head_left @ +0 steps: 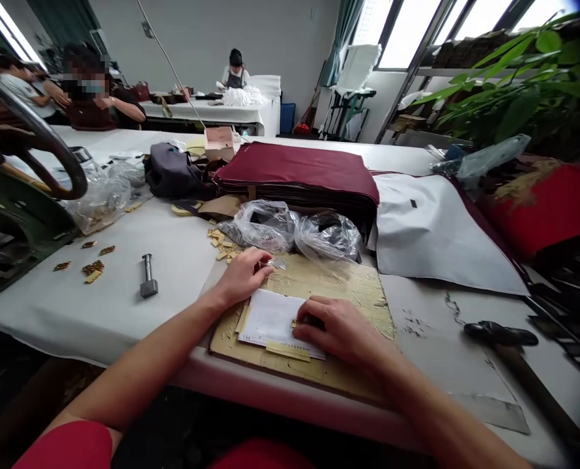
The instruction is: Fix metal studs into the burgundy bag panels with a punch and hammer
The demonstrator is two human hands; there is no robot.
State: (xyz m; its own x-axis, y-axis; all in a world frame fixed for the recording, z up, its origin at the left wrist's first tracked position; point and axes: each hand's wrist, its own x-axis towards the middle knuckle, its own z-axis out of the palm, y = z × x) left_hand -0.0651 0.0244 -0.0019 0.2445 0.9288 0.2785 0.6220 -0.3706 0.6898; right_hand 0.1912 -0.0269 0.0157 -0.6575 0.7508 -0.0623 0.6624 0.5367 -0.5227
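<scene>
My right hand (341,329) is closed, with a small gold-coloured metal piece (294,323) showing at its fingertips over a white paper pad (273,317). Farther forward, my left hand (245,275) has its fingers curled together beside small silvery pieces (279,263); what it pinches, if anything, is hidden. Under the pad lies a worn yellowish board (353,286). Strips of yellow tape or paper (288,352) stick out along the pad's near edge. Several gold metal plates (224,244) are heaped just beyond my left hand.
Clear plastic bags (268,225) and a stack of maroon sheets (300,169) stand behind the board. A hammer (502,339) lies at right. At left are a steel bolt-like tool (148,277), gold pieces (93,268) and a green machine (36,208). Other people sit farther back.
</scene>
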